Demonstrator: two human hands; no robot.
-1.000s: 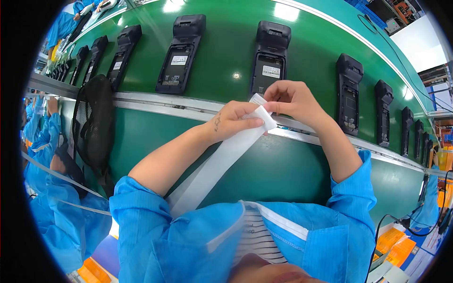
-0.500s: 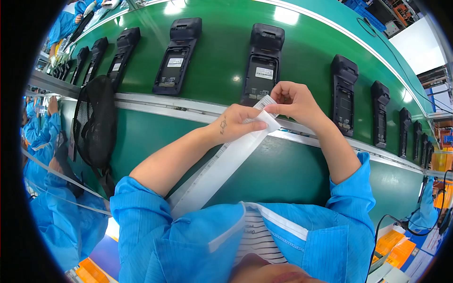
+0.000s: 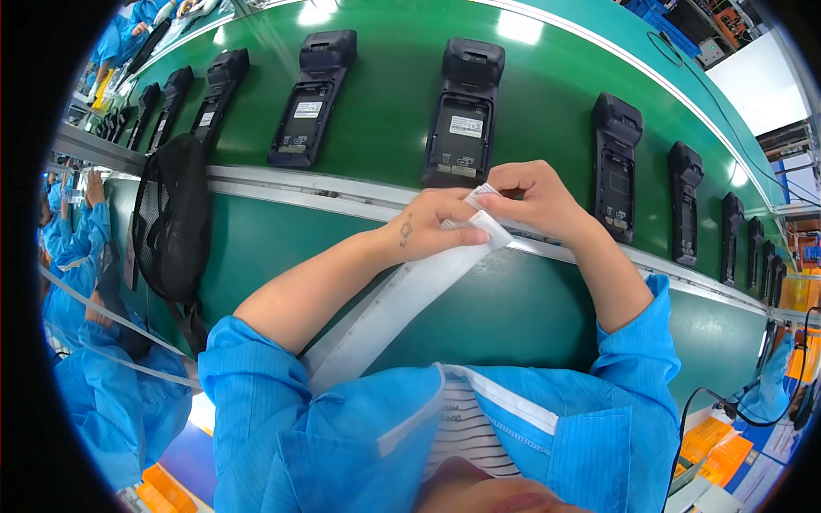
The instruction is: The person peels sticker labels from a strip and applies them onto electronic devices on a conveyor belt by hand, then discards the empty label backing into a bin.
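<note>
A long white label strip [image 3: 389,309] runs from my lap up to my hands, its upper end folded over with fine printed marks. My left hand [image 3: 432,227] is closed on the strip, thumb on top. Close beside it, my right hand [image 3: 526,201] pinches the strip's printed end between thumb and fingers. Just beyond my hands, a dark handheld device [image 3: 462,115] with a white label lies on the green belt. Another labelled device [image 3: 312,98] is to its left. The device on the right [image 3: 616,167] shows no white label.
More devices lie in a row along the belt [image 3: 385,120] on both sides. A metal rail [image 3: 299,192] separates the belt from the green table [image 3: 248,248]. A black mesh bag [image 3: 175,227] rests at the left. Co-workers in blue [image 3: 128,402] are at the left edge.
The devices on the belt have shifted slightly left. My right hand has moved a little down and right, still at the strip's end. The strip's upper end now shows less beyond my fingers.
</note>
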